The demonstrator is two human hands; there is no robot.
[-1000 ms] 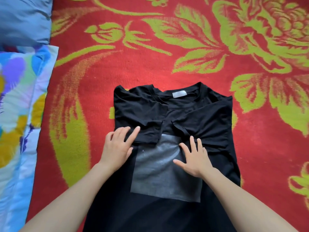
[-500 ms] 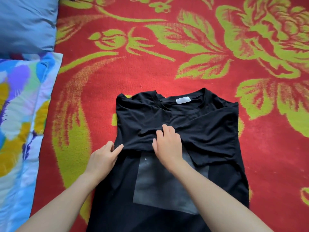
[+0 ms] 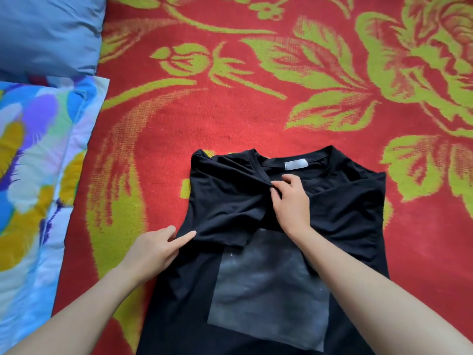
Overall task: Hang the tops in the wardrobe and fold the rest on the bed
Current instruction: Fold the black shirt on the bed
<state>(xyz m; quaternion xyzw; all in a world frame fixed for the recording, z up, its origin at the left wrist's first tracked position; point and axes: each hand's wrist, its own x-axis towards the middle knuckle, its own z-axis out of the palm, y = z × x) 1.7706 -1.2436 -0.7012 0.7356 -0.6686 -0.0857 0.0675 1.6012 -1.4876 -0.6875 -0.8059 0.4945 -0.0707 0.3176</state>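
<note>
Black sleeve (image 3: 225,201) is pinched by the right hand (image 3: 291,203); the left hand (image 3: 156,248) is laid flat below-left. Sleeve folding is judged underway. Flattening is needed next.

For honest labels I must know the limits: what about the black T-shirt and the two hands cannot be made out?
Head view:
black T-shirt hem: cut off by the bottom edge.
neck label: too small to read.
gray print: partly covered by the right forearm and folded sleeve.
left hand: its own back hides whether the fingers pinch the sleeve.
right hand: it covers the collar fold it pinches.
</note>
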